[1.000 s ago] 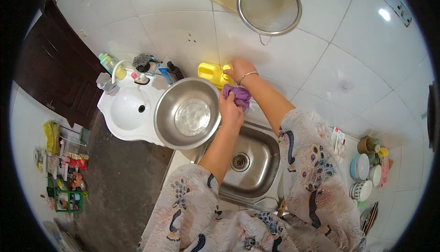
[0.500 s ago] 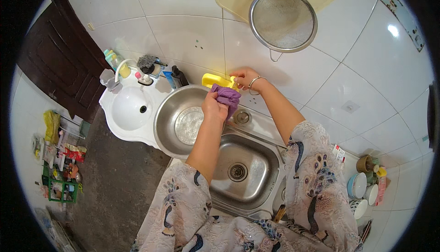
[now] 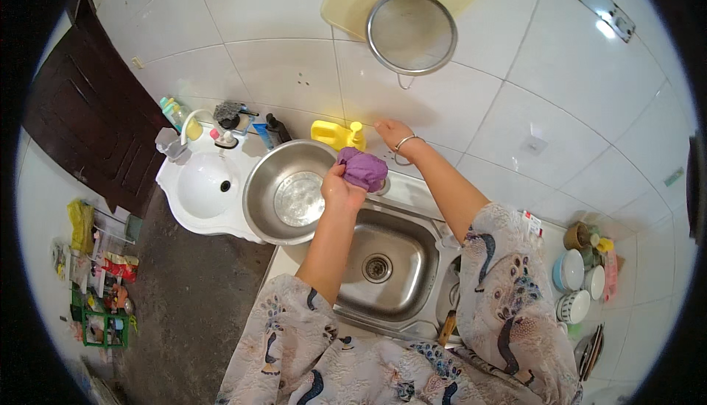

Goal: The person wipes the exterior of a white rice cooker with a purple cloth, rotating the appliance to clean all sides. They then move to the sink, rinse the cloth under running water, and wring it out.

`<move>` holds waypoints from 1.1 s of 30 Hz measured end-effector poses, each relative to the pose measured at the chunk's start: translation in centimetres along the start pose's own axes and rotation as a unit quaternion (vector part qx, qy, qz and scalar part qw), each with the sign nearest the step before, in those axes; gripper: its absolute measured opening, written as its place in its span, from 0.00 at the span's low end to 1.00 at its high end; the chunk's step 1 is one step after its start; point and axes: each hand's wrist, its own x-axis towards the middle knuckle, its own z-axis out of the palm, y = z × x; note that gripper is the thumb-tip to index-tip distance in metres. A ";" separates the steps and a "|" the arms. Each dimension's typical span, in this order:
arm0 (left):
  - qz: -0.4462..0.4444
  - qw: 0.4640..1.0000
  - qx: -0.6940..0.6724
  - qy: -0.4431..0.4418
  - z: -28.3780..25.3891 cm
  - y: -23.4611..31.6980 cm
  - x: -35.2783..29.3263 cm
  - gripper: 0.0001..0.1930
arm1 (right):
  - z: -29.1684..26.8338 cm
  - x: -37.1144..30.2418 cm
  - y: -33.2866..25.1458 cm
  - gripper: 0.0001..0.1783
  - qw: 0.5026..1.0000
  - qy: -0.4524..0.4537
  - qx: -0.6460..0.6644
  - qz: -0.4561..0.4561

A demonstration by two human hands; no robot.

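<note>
A bunched purple cloth [image 3: 361, 169] is gripped in my left hand [image 3: 341, 190], above the space between the steel basin [image 3: 254, 202] and the sink. My right hand [image 3: 395, 134] is raised by the tiled wall, a bracelet at its wrist. Its fingers point left, loosely extended, with nothing visible in them. Just left of those fingers stands a yellow plastic bottle [image 3: 331, 135] with a handle and a yellow cap, apart from my hand. The wide round basin holds a little clear liquid, as far as I can tell.
A steel sink [image 3: 401, 258] with a drain lies below my arms. The white washbasin [image 3: 202, 177] is at left, with bottles behind it. A mesh strainer [image 3: 412, 33] hangs before a cutting board [image 3: 342, 0]. Stacked bowls [image 3: 569, 269] sit at right; a wooden-handled tool [image 3: 447, 327] is near me.
My right hand has come off the yellow bottle's cap and moved slightly right. The purple cloth looks more compactly bunched in my left hand. The whole view has shifted a little.
</note>
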 end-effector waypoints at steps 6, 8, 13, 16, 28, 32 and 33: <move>-0.053 0.992 -0.039 -0.105 0.0 0.0 -7.7 0.26 | 2.4 -12.7 -2.8 0.48 0.882 0.008 0.421 0.212; -0.052 0.994 -0.005 -0.094 -0.4 -0.5 -10.2 0.24 | 4.1 -16.4 -3.0 0.51 0.783 0.002 0.577 0.234; -0.099 0.989 0.035 -0.103 -6.6 -2.4 -11.7 0.17 | 14.2 -21.9 2.9 0.51 0.648 -0.008 0.747 0.149; -0.093 0.991 0.086 -0.039 -11.1 -2.7 -11.5 0.16 | 18.8 -25.4 5.2 0.43 0.654 -0.056 0.725 0.209; -0.153 0.954 0.246 0.082 -21.2 -7.0 -10.4 0.21 | 24.0 -26.8 9.7 0.10 0.907 0.189 0.369 0.080; -0.113 0.964 0.233 0.056 -18.6 -9.9 -14.6 0.20 | 25.2 -24.5 10.3 0.17 0.927 0.355 0.099 0.075; -0.131 0.966 0.217 0.045 -19.3 -10.7 -15.2 0.19 | 24.2 -23.1 12.5 0.20 0.919 0.344 0.100 0.164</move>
